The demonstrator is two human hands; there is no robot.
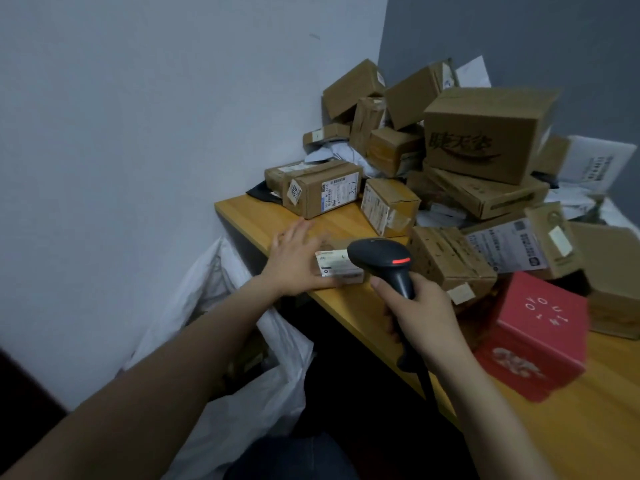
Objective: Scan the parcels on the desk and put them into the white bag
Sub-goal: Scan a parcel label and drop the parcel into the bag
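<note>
- Small parcel (341, 268) sits right at the near edge of the desk (346, 220). Below that edge, closest to us, the white bag (242, 393) gapes open, with what look like boxes already inside.
- Right hand (420, 308) is wrapped tight round the handle of the black barcode scanner (379, 259). A red light glows on its head, which hovers just over the parcel.
- Left hand (294, 259) lies flat against the parcel's left side, fingers spread and straight, pinning it to the wood.
- My read: the scan is happening now. To do it well, keep those fingers off the white label, tilt the scanner so its beam crosses the barcode, hold the parcel still, then slide it left off the edge into the bag.
- The label on the parcel is white with a blue strip, and its print is too small to read.
- Red box (533, 336) to the right carries pale lettering, upside down and blurred.
- Further back, 1 labelled carton (323, 192) shows barcodes and a tilted sticker, which I can't read.
- Deep in the pile, the big carton (485, 136) wears bold Chinese characters that I can't make out for certain.
</note>
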